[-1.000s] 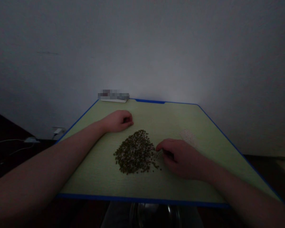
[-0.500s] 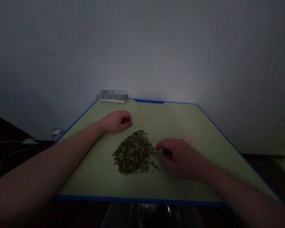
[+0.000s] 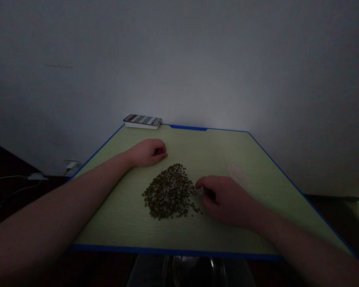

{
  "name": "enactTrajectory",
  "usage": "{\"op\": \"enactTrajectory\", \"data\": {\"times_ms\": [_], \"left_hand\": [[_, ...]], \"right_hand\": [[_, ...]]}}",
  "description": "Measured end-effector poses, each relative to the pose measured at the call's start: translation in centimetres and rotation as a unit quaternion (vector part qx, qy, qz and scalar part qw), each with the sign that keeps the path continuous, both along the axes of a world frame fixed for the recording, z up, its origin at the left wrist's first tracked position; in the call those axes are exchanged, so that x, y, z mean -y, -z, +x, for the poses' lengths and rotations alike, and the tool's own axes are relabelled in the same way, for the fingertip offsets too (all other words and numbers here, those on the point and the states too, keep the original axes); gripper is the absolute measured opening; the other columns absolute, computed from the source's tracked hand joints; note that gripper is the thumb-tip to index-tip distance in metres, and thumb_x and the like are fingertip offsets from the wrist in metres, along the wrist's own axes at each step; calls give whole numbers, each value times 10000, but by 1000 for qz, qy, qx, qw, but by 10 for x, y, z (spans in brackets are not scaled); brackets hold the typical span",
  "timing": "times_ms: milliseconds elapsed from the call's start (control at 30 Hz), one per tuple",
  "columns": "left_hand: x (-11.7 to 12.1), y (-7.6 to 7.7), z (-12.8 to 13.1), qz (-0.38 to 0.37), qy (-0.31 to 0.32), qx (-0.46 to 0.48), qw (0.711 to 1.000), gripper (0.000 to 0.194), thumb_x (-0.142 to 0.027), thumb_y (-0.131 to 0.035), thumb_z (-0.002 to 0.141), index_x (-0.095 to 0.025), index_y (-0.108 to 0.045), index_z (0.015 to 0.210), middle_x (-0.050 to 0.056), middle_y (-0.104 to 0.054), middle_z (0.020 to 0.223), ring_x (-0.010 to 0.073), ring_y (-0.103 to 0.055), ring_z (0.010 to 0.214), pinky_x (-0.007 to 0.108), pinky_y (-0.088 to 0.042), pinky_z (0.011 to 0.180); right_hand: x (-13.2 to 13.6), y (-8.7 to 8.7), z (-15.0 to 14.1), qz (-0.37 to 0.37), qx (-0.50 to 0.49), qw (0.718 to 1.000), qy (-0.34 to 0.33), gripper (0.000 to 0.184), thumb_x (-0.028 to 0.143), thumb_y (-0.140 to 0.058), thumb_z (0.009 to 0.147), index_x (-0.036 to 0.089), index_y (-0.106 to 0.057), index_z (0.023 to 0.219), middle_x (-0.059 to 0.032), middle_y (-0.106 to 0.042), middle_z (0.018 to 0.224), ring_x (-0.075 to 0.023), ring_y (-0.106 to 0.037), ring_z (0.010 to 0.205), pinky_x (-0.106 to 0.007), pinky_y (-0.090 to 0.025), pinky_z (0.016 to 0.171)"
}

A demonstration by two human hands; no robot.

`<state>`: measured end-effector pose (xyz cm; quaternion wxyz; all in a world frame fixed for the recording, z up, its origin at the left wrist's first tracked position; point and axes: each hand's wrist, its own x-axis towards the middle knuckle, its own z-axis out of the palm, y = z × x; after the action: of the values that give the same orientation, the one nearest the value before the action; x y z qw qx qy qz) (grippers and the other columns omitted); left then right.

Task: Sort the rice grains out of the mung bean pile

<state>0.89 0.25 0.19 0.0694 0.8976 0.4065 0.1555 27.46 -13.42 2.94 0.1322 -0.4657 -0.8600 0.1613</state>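
The background is filled by a grey wall (image 3: 185,59), close to which the far edge of a blue-rimmed, pale green table (image 3: 122,229) is set. Below the near edge, a shiny metal vessel (image 3: 194,272) is partly seen. A pile of green seeds mixed with pale grains (image 3: 169,193) is spread just left of the table's middle, towards the near edge. The right hand (image 3: 225,199) is curled at the pile's right side, its forefinger pointed at the pile — whether anything is pinched cannot be told in this dim light. The left hand (image 3: 148,152), loosely closed, is rested beyond the pile, towards the far left corner. In that corner a phone (image 3: 143,119) is laid on a white box (image 3: 142,126). Pale grains (image 3: 237,172) are scattered nearer the right edge.
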Motion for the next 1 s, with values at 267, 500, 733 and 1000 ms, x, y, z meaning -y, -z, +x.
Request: {"op": "enactTrajectory", "data": {"times_ms": [267, 500, 733, 1000], "left_hand": [[2, -2, 1, -6, 2, 3, 1000, 237, -376, -509, 808, -158, -594, 770, 12, -560, 672, 111, -455, 591, 248, -329, 564], [1, -2, 1, 1, 3, -7, 1000, 235, -371, -511, 807, -156, -593, 764, 16, -562, 673, 111, -453, 591, 250, -324, 566], [1, -2, 1, 1, 0, -8, 1000, 237, -369, -505, 806, -153, -597, 775, 14, -565, 679, 111, -454, 594, 247, -329, 568], [3, -3, 2, -1, 0, -1, 1000, 232, -369, -510, 804, -155, -594, 772, 9, -565, 671, 109, -456, 592, 245, -329, 566]], "right_hand": [[-2, -4, 5, -18, 38, 998, 39, 255, 115, -499, 665, 170, -664, 851, -4, -608, 617, -121, -501, 559, -248, -312, 561], [-5, -2, 7, -9, 36, 998, 51, 247, 114, -492, 667, 169, -649, 849, 0, -597, 615, -120, -491, 564, -247, -305, 563], [-6, 0, 7, -7, 36, 999, 18, 265, 115, -498, 673, 172, -655, 879, -1, -599, 648, -124, -490, 596, -255, -311, 585], [-2, 4, 2, 0, -6, 1000, -4, 281, 107, -485, 708, 170, -653, 925, -21, -637, 739, -128, -529, 651, -252, -345, 626]]}}
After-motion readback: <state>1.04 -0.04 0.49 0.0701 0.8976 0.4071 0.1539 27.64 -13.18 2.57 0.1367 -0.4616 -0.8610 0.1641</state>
